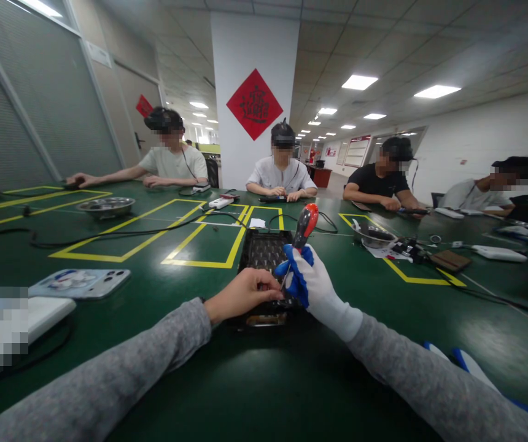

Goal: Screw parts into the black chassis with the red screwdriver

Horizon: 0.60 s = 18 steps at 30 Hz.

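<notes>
My right hand [310, 282], in a white and blue work glove, is closed round a screwdriver [306, 224] with a red and black handle. The screwdriver stands nearly upright, slightly tilted, its thin shaft pointing down. My bare left hand [245, 291] has thumb and fingers pinched together beside the lower shaft. What lies between those fingertips is too small to make out. Both hands are over a black plastic case [259, 245] with a textured, gridded inside, lying on the green table [264, 393]. My hands hide part of the case and the screwdriver's tip.
To the left lie a phone [82, 283], a white device [47, 313] and a metal bowl [107, 207]. Another bowl [374, 234] and a brown piece [450, 260] sit on the right. Black cables [121, 239] cross the table. A spare glove [480, 368] lies by my right forearm. Several people sit opposite.
</notes>
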Each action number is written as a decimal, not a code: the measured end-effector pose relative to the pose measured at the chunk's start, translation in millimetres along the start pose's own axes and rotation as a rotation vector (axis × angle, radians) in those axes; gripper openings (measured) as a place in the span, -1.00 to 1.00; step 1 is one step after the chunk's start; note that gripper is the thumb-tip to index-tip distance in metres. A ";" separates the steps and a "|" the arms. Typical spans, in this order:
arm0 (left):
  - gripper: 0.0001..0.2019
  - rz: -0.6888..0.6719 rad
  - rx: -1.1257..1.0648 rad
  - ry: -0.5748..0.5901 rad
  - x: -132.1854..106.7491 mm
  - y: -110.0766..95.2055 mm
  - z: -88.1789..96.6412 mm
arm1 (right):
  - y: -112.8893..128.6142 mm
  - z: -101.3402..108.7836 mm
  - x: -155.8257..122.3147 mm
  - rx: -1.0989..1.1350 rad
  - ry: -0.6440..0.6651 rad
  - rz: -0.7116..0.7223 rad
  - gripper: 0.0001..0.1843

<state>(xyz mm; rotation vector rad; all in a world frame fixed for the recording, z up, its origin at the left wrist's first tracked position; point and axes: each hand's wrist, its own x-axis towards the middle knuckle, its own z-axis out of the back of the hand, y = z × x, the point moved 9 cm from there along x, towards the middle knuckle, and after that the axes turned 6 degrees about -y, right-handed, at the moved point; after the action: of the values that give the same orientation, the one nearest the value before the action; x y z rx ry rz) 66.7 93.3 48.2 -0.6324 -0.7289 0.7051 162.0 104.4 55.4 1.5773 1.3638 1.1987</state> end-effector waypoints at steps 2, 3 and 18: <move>-0.79 -0.037 0.013 0.010 -0.2 -4.3 -0.4 | -1.8 -2.9 -0.4 0.035 0.031 -0.027 -0.59; -0.79 -0.058 0.022 0.012 -0.3 -6.8 -0.3 | -2.4 -4.6 -0.6 0.049 0.049 -0.039 -0.59; -0.79 -0.123 0.044 0.043 -1.5 -14.1 -1.2 | 0.9 -8.5 -3.1 0.013 0.102 0.004 -0.56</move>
<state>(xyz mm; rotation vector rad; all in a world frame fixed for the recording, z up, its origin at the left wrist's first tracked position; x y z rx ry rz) 71.6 83.4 57.1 -0.5557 -0.7045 0.5909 154.1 100.7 58.3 1.5468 1.4361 1.2904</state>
